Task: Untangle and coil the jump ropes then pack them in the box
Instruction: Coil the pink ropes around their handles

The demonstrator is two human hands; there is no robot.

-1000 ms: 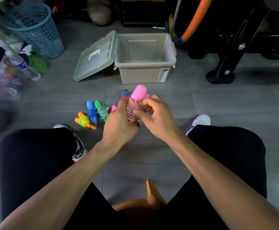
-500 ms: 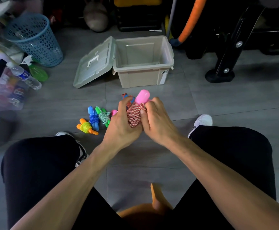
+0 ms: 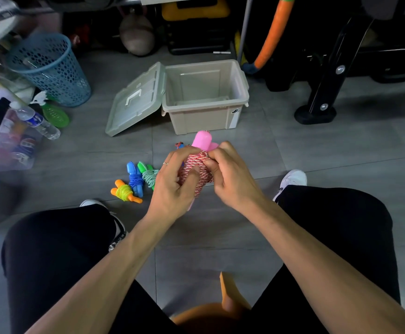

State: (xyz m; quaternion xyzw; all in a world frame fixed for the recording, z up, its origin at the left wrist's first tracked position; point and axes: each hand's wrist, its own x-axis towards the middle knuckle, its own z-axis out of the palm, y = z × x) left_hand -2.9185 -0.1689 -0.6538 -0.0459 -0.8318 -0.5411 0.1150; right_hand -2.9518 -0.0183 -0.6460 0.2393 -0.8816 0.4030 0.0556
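Change: both hands have shifted on the bundle; left thumb now lies across the coils.
Rope: red-and-white braided jump rope with pink plastic handles (image 3: 198,168), held above the floor.
Left hand (image 3: 172,186): grips the coils.
Right hand (image 3: 230,175): pinches the top wrap.
Box: open beige plastic box (image 3: 206,116), beyond.
Others: orange, blue and green coiled ropes (image 3: 134,183), left, on grey tile floor (image 3: 317,150).

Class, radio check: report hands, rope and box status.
Left hand and right hand both grip pink-handled rope. Box open, empty. Nothing in the way.

The right hand (image 3: 230,174) has shifted up from the side of the red-and-white coiled jump rope with pink handles (image 3: 198,172) and now pinches its top wrap, while the left hand's (image 3: 172,184) fingers have spread across the coil's front.
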